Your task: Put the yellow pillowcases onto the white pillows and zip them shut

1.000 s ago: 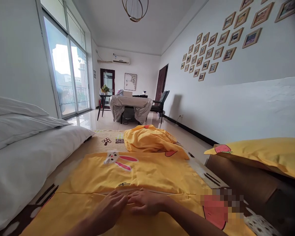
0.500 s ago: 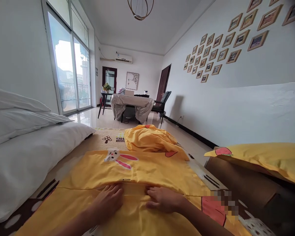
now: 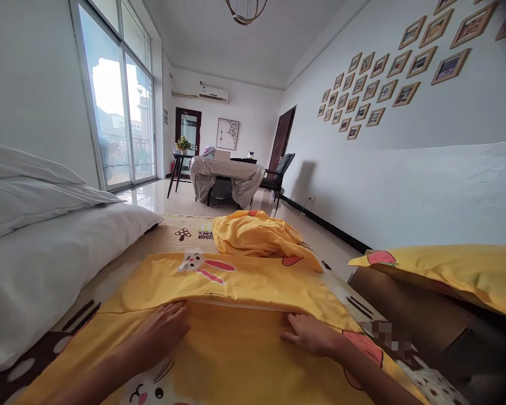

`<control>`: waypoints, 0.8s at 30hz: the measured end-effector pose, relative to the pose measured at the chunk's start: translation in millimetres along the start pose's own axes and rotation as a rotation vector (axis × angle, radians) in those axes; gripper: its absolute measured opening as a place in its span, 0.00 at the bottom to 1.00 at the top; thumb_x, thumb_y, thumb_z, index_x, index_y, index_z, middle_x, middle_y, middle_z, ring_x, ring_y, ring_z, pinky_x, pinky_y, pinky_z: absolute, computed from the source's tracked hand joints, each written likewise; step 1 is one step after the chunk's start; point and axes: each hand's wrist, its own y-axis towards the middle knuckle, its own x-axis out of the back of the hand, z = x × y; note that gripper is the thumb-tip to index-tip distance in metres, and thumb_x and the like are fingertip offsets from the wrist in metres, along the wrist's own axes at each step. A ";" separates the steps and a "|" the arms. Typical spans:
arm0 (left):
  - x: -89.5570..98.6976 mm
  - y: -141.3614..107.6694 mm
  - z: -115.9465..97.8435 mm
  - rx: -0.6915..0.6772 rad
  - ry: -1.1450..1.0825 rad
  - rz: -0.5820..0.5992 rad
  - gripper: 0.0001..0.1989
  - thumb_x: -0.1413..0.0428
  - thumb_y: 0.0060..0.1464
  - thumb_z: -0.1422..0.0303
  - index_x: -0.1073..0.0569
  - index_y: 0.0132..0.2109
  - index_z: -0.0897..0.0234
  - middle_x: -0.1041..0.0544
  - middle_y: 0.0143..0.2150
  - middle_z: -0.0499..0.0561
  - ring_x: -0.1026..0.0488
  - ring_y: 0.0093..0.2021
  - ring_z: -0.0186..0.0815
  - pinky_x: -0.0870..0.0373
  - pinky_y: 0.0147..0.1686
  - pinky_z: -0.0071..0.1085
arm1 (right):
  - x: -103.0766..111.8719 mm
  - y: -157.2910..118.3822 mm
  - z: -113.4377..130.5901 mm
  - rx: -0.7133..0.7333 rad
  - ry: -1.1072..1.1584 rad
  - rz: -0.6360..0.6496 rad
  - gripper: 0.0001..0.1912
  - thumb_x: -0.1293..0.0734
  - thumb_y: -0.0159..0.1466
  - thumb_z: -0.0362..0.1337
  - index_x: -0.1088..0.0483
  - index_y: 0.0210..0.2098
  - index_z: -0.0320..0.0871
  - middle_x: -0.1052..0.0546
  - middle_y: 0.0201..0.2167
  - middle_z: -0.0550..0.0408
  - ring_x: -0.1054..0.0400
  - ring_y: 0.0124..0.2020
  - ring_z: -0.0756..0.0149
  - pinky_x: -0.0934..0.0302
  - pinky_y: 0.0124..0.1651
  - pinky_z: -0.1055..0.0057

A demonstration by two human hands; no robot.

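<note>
A yellow pillowcase [image 3: 244, 360] printed with rabbits and carrots lies spread on the bed in front of me. Its long opening gapes across the middle, below the folded band with a rabbit's face. My left hand [image 3: 166, 329] grips the left part of this opening's edge, fingertips partly hidden by the cloth. At the right part of the same edge, my right hand [image 3: 310, 334] is closed on the fabric with its thumb apart below. A crumpled yellow cloth [image 3: 257, 233] lies just beyond the pillowcase.
White pillows [image 3: 76, 270] are stacked along the left side. On the right, another yellow pillow [image 3: 451, 273] rests on a brown cardboard box [image 3: 409, 306]. Past the patterned bed cover [image 3: 172, 236] stand a covered table [image 3: 223, 169] and a dark chair [image 3: 280, 174].
My hands have moved apart, the left one leftward and the right one rightward, along the pillowcase's opening. The opening is wider, and more of the lower rabbit print shows.
</note>
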 end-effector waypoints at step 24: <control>5.5 -2.3 -83.5 -0.140 -0.156 0.478 0.30 0.57 0.65 0.57 0.58 0.70 0.52 0.53 0.70 0.47 0.51 0.69 0.41 0.46 0.64 0.46 | -25.2 -52.5 85.3 0.523 0.274 0.136 0.36 0.42 0.66 0.54 0.53 0.69 0.46 0.55 0.69 0.46 0.61 0.70 0.53 0.61 0.69 0.52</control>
